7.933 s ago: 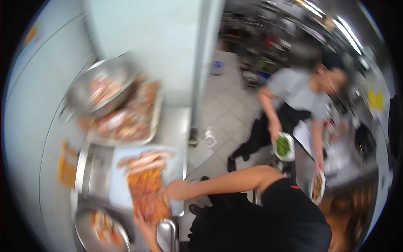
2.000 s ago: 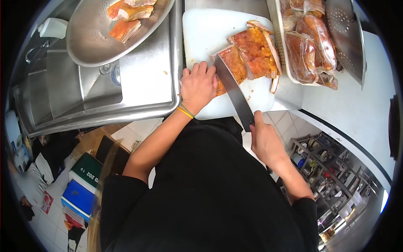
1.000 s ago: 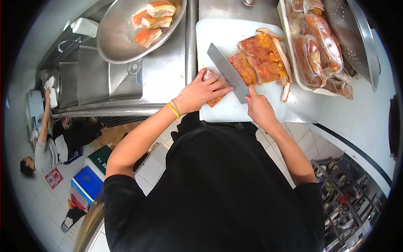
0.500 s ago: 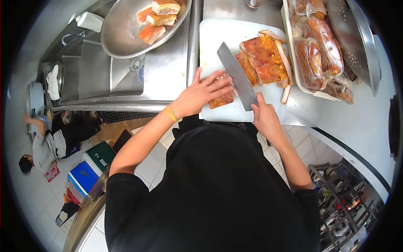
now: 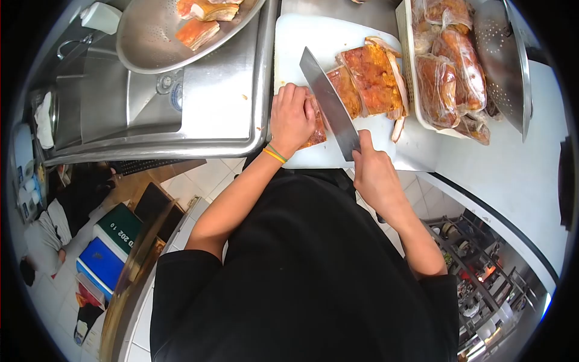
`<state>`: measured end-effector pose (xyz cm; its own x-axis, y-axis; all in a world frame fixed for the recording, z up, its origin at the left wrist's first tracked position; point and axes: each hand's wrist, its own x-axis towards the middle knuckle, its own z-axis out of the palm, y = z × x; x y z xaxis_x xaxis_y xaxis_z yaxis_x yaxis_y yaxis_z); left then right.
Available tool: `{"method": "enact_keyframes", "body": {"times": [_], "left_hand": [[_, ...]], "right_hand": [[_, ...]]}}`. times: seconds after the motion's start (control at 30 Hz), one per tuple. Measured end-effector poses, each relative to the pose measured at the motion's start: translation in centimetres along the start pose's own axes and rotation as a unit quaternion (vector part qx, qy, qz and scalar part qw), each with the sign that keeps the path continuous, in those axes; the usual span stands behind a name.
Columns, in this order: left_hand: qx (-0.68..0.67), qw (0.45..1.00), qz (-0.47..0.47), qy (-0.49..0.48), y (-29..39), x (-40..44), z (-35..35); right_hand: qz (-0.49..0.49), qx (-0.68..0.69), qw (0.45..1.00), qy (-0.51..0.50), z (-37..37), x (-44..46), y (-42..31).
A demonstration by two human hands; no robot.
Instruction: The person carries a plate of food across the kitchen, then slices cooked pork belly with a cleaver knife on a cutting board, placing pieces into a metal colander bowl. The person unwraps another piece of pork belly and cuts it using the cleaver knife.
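Observation:
On a white cutting board lie pieces of browned, orange-skinned meat. My left hand is closed over a smaller cut piece at the left, covering part of it. A wide cleaver is held by its handle in my right hand. Its blade slants up and left, between the small piece and the meat to its right. Thin strips lie along the right side of the large slab.
A steel colander with several meat pieces rests over the sink. Right of the board stand a white basket of plastic-wrapped meat and a tilted perforated bowl. Another person is at the far left.
My left hand, spread above the small piece half a second ago, now presses on it with fingers closed. My right hand still holds the cleaver. The whole view has shifted slightly.

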<state>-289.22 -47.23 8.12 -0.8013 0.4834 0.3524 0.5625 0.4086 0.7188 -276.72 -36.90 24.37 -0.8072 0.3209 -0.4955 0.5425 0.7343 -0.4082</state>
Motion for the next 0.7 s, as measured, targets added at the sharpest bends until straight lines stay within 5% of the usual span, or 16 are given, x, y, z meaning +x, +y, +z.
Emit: {"method": "enact_keyframes", "body": {"times": [0.43,0.5,0.7], "left_hand": [[-0.012,0.999,0.008,-0.033,-0.1,0.2,-0.3],[-0.013,1.000,0.010,-0.017,-0.2,0.5,-0.2],[0.004,0.999,-0.008,-0.043,0.0,0.5,0.0]], "right_hand": [[0.032,-0.011,0.999,-0.037,1.2,-0.9,-1.1],[-0.048,0.012,0.998,0.038,3.3,2.5,-0.3],[0.019,0.013,1.000,0.009,2.5,-0.6,-0.2]]}}
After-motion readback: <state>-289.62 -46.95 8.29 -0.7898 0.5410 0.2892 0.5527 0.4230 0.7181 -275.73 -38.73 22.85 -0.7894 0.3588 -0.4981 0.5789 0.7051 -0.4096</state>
